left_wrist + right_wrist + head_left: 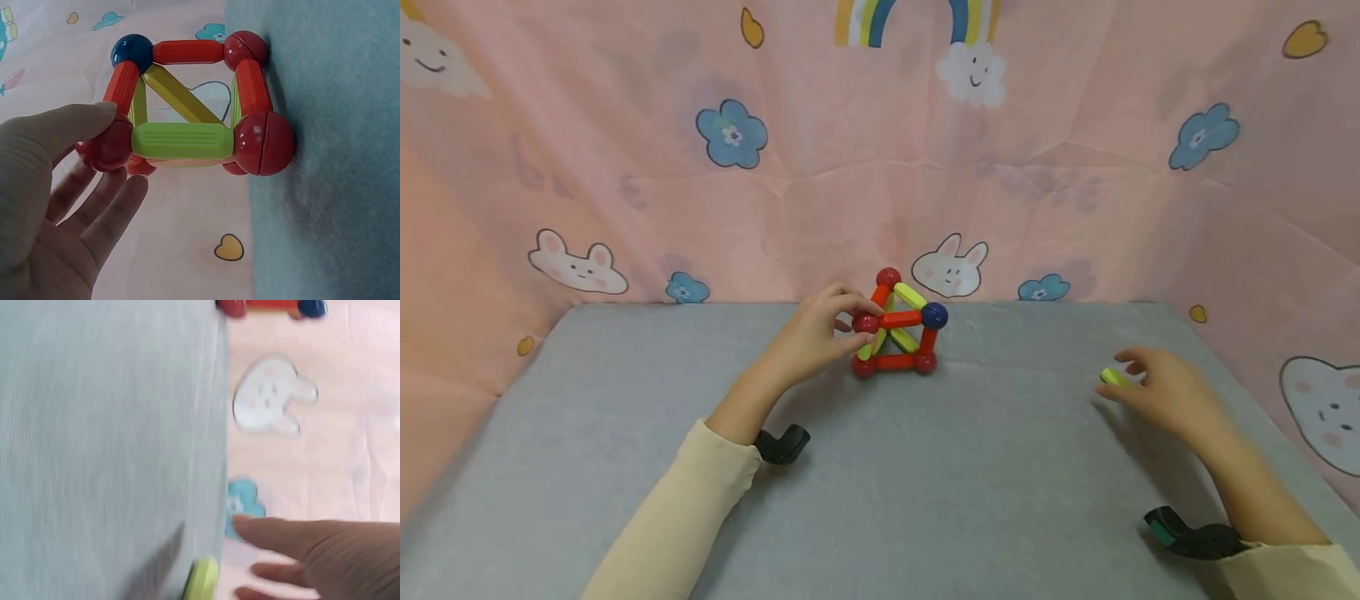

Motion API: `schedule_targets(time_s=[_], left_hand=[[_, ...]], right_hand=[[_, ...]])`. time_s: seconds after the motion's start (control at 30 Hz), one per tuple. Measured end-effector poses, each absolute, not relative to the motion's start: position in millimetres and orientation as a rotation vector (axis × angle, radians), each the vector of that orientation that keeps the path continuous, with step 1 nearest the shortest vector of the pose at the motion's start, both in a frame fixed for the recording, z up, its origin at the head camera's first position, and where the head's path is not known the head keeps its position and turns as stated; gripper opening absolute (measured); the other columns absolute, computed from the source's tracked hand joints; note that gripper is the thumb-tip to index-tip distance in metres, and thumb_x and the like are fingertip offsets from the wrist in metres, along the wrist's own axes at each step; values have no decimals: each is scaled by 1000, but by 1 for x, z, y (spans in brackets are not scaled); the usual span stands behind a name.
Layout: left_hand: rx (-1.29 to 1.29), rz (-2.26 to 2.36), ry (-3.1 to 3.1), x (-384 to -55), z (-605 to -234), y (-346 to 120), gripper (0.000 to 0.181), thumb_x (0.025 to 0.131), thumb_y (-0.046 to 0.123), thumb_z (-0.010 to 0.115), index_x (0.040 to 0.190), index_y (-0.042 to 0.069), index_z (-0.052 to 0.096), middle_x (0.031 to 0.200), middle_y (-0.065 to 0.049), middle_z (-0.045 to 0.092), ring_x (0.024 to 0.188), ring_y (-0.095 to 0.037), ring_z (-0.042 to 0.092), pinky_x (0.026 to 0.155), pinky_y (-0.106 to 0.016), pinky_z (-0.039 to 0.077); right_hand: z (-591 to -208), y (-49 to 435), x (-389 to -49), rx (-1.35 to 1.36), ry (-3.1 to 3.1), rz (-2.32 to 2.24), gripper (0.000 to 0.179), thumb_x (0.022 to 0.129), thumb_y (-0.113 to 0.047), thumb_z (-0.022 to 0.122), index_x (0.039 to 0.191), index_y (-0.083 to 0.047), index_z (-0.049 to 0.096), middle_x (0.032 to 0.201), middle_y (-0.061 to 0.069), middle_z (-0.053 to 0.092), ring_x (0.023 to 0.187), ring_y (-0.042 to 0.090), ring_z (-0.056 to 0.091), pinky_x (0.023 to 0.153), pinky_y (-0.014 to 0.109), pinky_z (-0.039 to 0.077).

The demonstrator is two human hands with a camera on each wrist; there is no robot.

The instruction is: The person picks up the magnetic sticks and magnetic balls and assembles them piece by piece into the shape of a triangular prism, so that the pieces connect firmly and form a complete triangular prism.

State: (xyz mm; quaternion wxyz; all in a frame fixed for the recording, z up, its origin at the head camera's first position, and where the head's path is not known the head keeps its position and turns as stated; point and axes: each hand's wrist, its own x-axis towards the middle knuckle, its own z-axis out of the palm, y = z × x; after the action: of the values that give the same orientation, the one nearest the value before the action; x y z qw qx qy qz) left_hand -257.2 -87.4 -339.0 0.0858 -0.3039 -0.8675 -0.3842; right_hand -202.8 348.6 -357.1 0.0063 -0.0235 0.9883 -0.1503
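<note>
A boxy building-toy frame (895, 362) of red and yellow-green sticks joined by balls stands towards the back of the grey table. One corner ball is dark blue (132, 52); the others in sight are red. My left hand (816, 333) is at the frame's left side. Its thumb and fingers pinch a red upper corner ball (112, 145), beside a green stick (181, 140). Out to the right, my right hand (1176, 392) holds a loose yellow-green stick (1114, 378) above the table. That stick is blurred and cut off in the right wrist view, where its contact with the fingers is hidden.
The grey tabletop (970, 483) ends at a pink printed cloth (850, 208) hanging close behind the frame. This cloth also runs along both sides. A black wrist device (782, 444) is on my left wrist, another black device (1195, 536) on my right.
</note>
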Motion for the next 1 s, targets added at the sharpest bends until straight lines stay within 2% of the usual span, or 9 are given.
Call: schedule_targets(time_s=[0.1, 0.27, 0.4, 0.6, 0.8, 1.0], left_hand=[[-884, -1151, -2595, -257, -339, -88, 27, 86, 7, 80, 112, 11, 74, 109, -6, 62, 100, -20, 63, 91, -39, 60], [-889, -1135, -2598, -258, -340, -88, 27, 86, 9, 80, 112, 11, 74, 110, -6, 63, 101, -20, 63, 91, -39, 59], [-900, -1142, -2602, -257, -339, -88, 27, 87, 10, 80, 113, 12, 74, 111, -5, 63, 102, -19, 63, 92, -39, 59], [-898, -1167, -2582, -257, -338, -89, 29, 86, 7, 79, 114, 10, 74, 112, -8, 63, 103, -22, 64, 91, -40, 60], [-888, -1173, -2597, -257, -339, -89, 28, 86, 8, 79, 114, 10, 74, 111, -7, 63, 102, -21, 63, 90, -39, 61], [-886, -1175, -2612, -257, -339, -88, 28, 86, 9, 80, 113, 11, 74, 110, -6, 62, 102, -20, 63, 90, -39, 60]], right_hand=[[-362, 364, -203, -41, 3049, -418, 66, 89, -35, 74, 127, 15, 55, 116, 39, 63, 99, 52, 62, 73, 56, 53], [-376, 372, -203, -100, 3067, -468, 42, 91, -20, 72, 116, 13, 63, 103, 33, 69, 89, 45, 67, 66, 47, 55], [-377, 365, -203, -143, 3105, -494, 39, 94, -21, 70, 120, 8, 64, 106, 30, 70, 93, 44, 68, 68, 48, 54], [-351, 319, -210, -324, 3144, -612, 37, 98, -25, 67, 126, -1, 63, 116, 24, 70, 100, 41, 68, 72, 49, 58], [-325, 266, -217, -508, 3187, -698, 29, 97, -24, 69, 121, -8, 67, 109, 13, 74, 98, 30, 69, 84, 52, 59], [-311, 225, -222, -616, 3170, -722, 27, 96, -19, 70, 121, -8, 68, 109, 11, 73, 97, 27, 70, 85, 49, 60]])
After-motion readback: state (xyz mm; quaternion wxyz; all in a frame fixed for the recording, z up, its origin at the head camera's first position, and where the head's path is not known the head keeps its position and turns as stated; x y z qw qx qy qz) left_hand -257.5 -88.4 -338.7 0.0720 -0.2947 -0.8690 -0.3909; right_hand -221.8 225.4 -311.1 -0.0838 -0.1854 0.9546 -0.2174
